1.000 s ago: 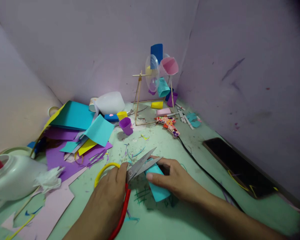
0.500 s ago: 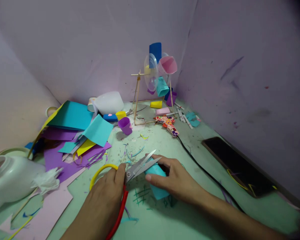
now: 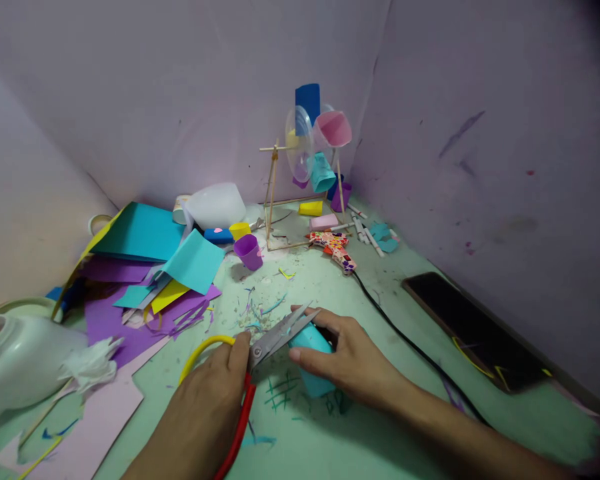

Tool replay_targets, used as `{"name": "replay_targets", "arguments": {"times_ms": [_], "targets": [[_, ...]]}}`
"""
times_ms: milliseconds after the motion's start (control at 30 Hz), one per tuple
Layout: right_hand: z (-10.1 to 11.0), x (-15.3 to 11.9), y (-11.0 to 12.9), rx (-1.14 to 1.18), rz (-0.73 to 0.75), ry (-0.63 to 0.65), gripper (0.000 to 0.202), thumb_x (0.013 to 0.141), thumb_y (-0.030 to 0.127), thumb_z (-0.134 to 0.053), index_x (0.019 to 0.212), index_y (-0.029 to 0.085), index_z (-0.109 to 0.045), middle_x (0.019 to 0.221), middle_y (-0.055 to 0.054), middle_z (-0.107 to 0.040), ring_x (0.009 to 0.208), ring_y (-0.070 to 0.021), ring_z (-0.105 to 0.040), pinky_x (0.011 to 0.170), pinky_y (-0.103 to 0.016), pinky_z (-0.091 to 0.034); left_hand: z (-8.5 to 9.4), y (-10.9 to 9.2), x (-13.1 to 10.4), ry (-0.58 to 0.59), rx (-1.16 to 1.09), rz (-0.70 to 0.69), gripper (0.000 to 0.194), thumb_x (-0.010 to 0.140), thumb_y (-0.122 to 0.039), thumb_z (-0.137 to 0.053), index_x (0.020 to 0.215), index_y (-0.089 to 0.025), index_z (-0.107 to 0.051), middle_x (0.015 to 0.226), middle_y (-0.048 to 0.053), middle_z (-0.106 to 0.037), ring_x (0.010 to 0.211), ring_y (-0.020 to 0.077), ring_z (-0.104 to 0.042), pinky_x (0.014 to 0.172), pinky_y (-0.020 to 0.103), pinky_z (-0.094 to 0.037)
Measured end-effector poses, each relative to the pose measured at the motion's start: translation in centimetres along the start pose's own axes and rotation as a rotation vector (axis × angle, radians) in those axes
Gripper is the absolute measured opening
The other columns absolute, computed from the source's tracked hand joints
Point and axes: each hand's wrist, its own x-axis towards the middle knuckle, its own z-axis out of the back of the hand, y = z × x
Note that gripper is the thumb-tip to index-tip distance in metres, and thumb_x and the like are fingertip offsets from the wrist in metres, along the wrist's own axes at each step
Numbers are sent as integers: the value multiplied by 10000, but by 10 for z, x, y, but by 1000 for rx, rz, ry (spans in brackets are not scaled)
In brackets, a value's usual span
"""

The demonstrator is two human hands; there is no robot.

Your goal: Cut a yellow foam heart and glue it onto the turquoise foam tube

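Head view: the left hand point(image 3: 215, 380) is gripping the scissors point(image 3: 258, 352), with the yellow handle loop showing beyond the knuckles and the red handle running down along the near side of the hand. The blades are standing narrowly apart, pointing away and to the right, and are meeting the far end of a turquoise foam piece point(image 3: 314, 339). Whether that edge is sitting between the blades cannot be told. The right hand point(image 3: 353, 357) is holding the foam piece, with the thumb pressing on its upper face and the fingers curling around the far end. The foam piece is resting just above or on the worktop point(image 3: 330, 443); the exact contact is not showing.

Beyond the hands, a purple cup point(image 3: 249, 252) is standing near the middle. A patterned glue gun point(image 3: 334, 245) is lying to the right of the cup, its black cord point(image 3: 400, 331) trailing past the right hand. A stick frame point(image 3: 271, 193) is standing behind the cup. A phone point(image 3: 473, 333) is lying at the right. Coloured sheets point(image 3: 147, 230) are lying in a pile at the left.
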Motion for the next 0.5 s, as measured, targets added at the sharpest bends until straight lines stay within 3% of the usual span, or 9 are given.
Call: {"name": "replay_targets", "arguments": {"times_ms": [200,500], "targets": [[-3,2,-7,-161,118,-107,497,680,184,-655,1172,146,-587,1044,-96,-626,959,-222,-582,884,-382,-449,14,-6,2,158,45,66,587,795,4,-262,1368,-106,-322,1150,192,-586,952,271,-618,837,446,-475],[-9,-3,-12,-186,197,-201,413,694,170,-630,1106,193,-610,1030,-88,-619,951,-224,-597,868,-369,-469,0,-2,-1,21,-38,-5,547,793,-31,-265,1322,-89,-389,1096,200,-615,930,277,-634,785,435,-508]]}}
